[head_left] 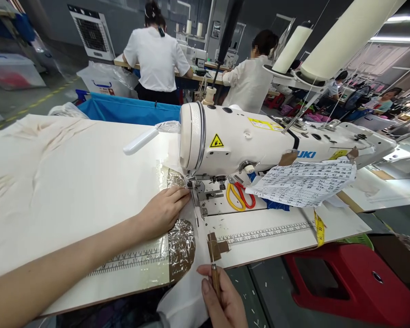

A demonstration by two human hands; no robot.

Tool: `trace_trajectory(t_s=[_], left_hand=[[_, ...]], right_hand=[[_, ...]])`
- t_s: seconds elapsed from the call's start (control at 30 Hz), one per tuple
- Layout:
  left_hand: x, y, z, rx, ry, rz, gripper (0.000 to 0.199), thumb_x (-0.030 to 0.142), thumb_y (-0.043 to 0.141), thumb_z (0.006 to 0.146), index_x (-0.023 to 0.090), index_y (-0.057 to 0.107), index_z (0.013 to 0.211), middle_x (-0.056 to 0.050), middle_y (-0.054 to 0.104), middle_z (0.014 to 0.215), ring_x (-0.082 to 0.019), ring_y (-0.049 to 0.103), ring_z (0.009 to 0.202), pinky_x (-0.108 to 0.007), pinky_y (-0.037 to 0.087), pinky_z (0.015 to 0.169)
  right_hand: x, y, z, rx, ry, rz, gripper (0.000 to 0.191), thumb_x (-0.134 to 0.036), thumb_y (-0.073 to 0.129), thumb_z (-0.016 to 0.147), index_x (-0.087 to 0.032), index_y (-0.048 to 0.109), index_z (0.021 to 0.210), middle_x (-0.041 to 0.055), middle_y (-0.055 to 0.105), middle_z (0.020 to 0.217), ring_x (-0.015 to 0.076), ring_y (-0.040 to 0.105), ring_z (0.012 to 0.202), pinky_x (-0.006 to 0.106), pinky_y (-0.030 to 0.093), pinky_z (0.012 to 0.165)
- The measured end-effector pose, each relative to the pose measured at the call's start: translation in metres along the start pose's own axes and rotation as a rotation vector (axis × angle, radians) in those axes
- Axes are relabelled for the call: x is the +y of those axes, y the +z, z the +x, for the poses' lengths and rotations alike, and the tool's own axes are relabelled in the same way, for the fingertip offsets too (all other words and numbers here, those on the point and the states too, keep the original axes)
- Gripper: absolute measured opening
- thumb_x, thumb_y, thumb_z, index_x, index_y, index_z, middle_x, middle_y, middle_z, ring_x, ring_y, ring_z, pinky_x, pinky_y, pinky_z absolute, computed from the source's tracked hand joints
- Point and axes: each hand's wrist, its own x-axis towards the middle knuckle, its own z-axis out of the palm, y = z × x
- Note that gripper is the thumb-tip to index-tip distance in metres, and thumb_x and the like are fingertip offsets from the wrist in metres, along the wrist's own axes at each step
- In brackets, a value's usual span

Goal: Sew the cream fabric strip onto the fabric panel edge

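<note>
A white sewing machine stands on the white table. My left hand lies flat on white fabric close to the needle area, its fingers together and pressing the cloth edge. The fabric runs from the presser foot down over the table's front edge. Low in the view, my right hand grips an awl by its wooden handle, its thin metal tip pointing up beside a strip of brown tape.
Yellow-handled scissors and red-handled scissors lie right of the needle. A printed sheet hangs at the machine's front. A yellow tape measure droops over the edge above a red stool. People sit at machines behind.
</note>
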Motion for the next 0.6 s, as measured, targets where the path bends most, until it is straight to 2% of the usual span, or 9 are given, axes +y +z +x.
trace_trajectory(t_s=[0.07,0.13,0.23,0.33,0.47,0.6], left_hand=[[0.003,-0.003,0.005,-0.016,-0.026,0.026,0.038,0.009,0.037,0.096,0.006,0.064,0.124,-0.018,0.061,0.127,-0.030,0.054,0.117,-0.048,0.054,0.097],[0.003,-0.005,0.009,-0.033,-0.045,0.029,0.038,0.009,0.035,0.097,0.005,0.066,0.118,-0.018,0.062,0.120,-0.029,0.054,0.110,-0.047,0.056,0.092],[0.000,-0.006,0.012,-0.029,-0.039,-0.012,0.038,0.008,0.033,0.098,0.005,0.067,0.114,-0.017,0.062,0.111,-0.027,0.054,0.103,-0.046,0.057,0.088],[-0.005,-0.006,0.010,0.020,0.008,-0.094,0.038,0.006,0.033,0.097,0.005,0.065,0.117,-0.016,0.063,0.109,-0.025,0.054,0.101,-0.044,0.058,0.088],[-0.009,-0.003,0.007,0.057,0.049,-0.137,0.037,0.004,0.036,0.095,0.010,0.066,0.116,-0.014,0.063,0.109,-0.024,0.055,0.101,-0.043,0.058,0.088],[-0.009,0.000,0.007,0.037,0.004,-0.040,0.039,0.003,0.038,0.091,0.006,0.064,0.119,-0.017,0.060,0.117,-0.028,0.054,0.107,-0.049,0.056,0.088]], right_hand=[[-0.011,-0.006,0.005,0.006,-0.027,-0.106,0.045,-0.061,0.056,0.090,-0.020,0.070,0.103,-0.0017,0.056,0.061,0.0123,0.047,0.047,0.020,0.040,0.043],[-0.020,-0.011,0.012,-0.001,-0.095,-0.167,0.041,-0.057,0.053,0.093,-0.021,0.069,0.104,0.0012,0.065,0.073,0.0135,0.056,0.055,0.019,0.044,0.048],[-0.030,-0.013,0.020,-0.013,-0.215,-0.227,0.037,-0.052,0.051,0.096,-0.021,0.069,0.106,0.0043,0.073,0.090,0.0181,0.069,0.082,0.018,0.053,0.066],[-0.033,-0.011,0.024,-0.024,-0.245,-0.256,0.036,-0.050,0.049,0.098,-0.021,0.069,0.108,0.0064,0.076,0.101,0.0211,0.070,0.100,0.019,0.055,0.075],[-0.035,-0.007,0.026,0.007,-0.262,-0.242,0.032,-0.046,0.051,0.097,-0.022,0.069,0.107,0.0074,0.076,0.107,0.0216,0.071,0.104,0.019,0.056,0.077],[-0.037,-0.005,0.034,0.002,-0.297,-0.271,0.030,-0.043,0.050,0.098,-0.023,0.069,0.110,0.0085,0.076,0.108,0.0215,0.072,0.103,0.021,0.057,0.079]])
